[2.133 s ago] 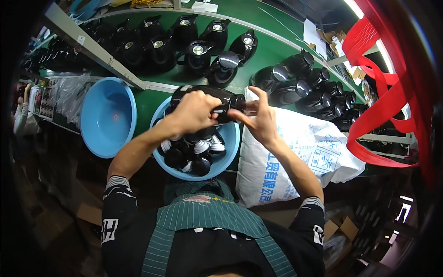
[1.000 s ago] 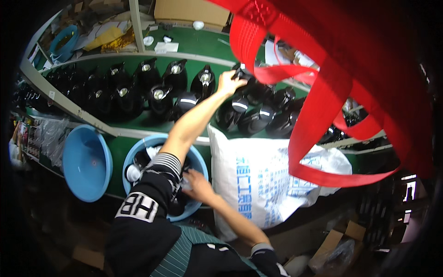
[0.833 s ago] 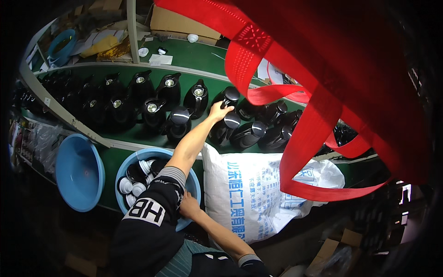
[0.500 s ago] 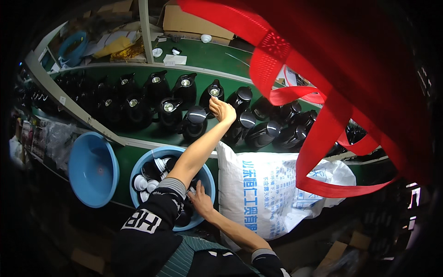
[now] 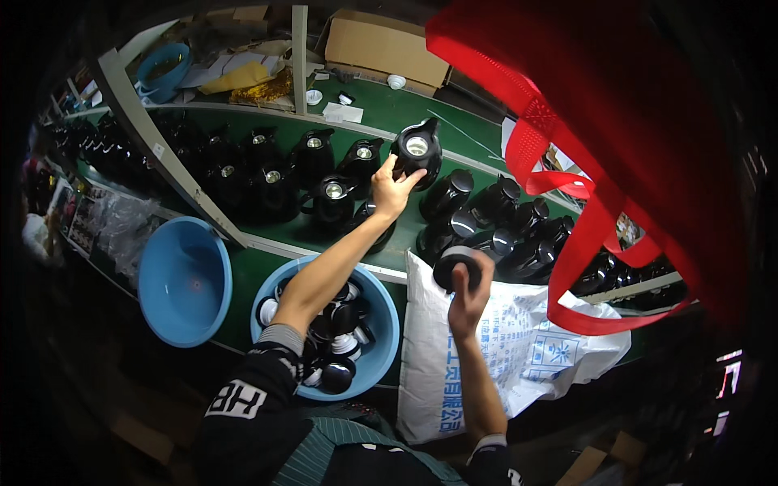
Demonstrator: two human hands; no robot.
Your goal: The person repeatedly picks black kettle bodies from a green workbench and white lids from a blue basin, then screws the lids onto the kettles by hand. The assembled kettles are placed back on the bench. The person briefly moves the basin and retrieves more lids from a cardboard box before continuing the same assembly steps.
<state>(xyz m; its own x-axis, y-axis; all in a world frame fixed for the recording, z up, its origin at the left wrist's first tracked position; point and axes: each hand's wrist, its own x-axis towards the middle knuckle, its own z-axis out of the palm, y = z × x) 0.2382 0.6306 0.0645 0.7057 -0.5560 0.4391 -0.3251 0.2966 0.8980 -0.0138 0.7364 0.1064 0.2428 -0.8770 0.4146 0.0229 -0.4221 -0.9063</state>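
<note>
My left hand point(image 5: 392, 188) is closed round the handle side of a black vacuum jug point(image 5: 427, 164), whose open top shows a silvery mouth. My right hand point(image 5: 473, 293) grips a round black lid point(image 5: 456, 270) with a pale rim, held near me to the right of the jug and apart from it. Beneath my left forearm sits a blue basin point(image 5: 387, 324) with several black and white lids point(image 5: 344, 314). Left of the jug in my hand stand several open black jugs point(image 5: 333, 191); to its right, several jugs with lids on point(image 5: 447, 194).
An empty-looking blue basin point(image 5: 185, 283) stands at the left. A white woven sack point(image 5: 519, 340) lies at the front right. Red bag straps point(image 5: 567, 275) hang over the right side. A metal post point(image 5: 299, 61) rises from the green bench point(image 5: 381, 93), before a cardboard box point(image 5: 381, 49).
My right hand has come up out of the basin with a black lid. My left hand now holds a jug, raised from the row. The view has shifted.
</note>
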